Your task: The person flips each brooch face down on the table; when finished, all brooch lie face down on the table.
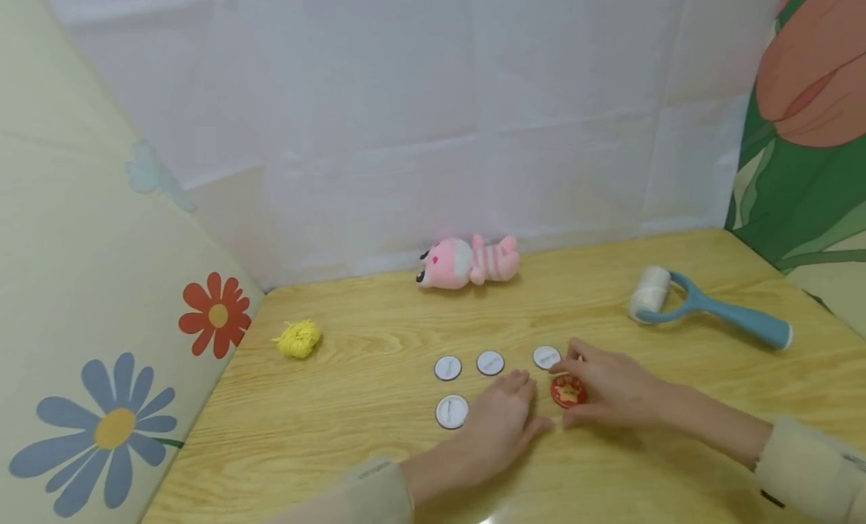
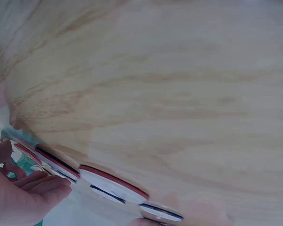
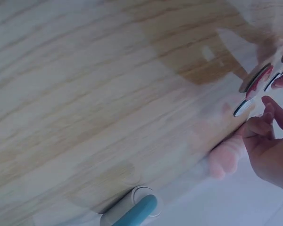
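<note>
My right hand (image 1: 619,389) is at a round red badge (image 1: 568,391) with a yellow star-like figure, lying face up. Its thumb and forefinger are spread around the badge's near and far edges; the right wrist view shows this hand (image 3: 271,146) from the side. Beside it, my left hand (image 1: 497,426) lies low over the table, fingers extended; whatever may be under it is hidden. White-backed badges lie around the hands: one (image 1: 546,357) by the right fingertips, one (image 1: 490,363) beyond the left hand, one (image 1: 448,368) farther left, and one (image 1: 452,411) by the left hand.
A pink plush toy (image 1: 470,262) lies at the table's back edge. At the back right is a lint roller (image 1: 710,306) with a blue handle. A yellow yarn ball (image 1: 298,339) sits on the left of the wooden table (image 1: 352,434). White cloth (image 1: 433,133) hangs behind.
</note>
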`<action>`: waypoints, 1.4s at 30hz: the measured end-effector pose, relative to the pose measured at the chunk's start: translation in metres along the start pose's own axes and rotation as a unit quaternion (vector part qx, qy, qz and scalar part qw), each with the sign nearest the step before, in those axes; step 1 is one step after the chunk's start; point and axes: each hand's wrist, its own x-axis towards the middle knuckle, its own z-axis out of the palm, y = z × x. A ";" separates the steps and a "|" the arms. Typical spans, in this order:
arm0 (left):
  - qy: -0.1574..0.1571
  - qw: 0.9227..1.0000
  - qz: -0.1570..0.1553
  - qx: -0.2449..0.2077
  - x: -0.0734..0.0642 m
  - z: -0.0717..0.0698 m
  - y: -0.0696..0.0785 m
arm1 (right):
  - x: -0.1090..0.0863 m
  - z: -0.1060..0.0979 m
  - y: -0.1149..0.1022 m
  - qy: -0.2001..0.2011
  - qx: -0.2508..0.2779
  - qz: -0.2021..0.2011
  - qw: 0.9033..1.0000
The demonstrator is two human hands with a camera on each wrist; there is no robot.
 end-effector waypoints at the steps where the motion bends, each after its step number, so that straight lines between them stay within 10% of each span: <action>1: -0.001 1.000 0.002 0.003 0.001 0.001 0.002 | -0.002 0.000 0.001 -0.005 0.004 0.003 1.000; 20: 0.023 0.998 0.031 0.048 0.022 0.013 0.017 | -0.012 0.005 0.008 0.004 0.060 0.017 0.998; 42: -0.006 0.997 0.020 0.079 0.019 0.012 0.024 | -0.018 0.008 0.017 0.030 0.084 -0.097 0.991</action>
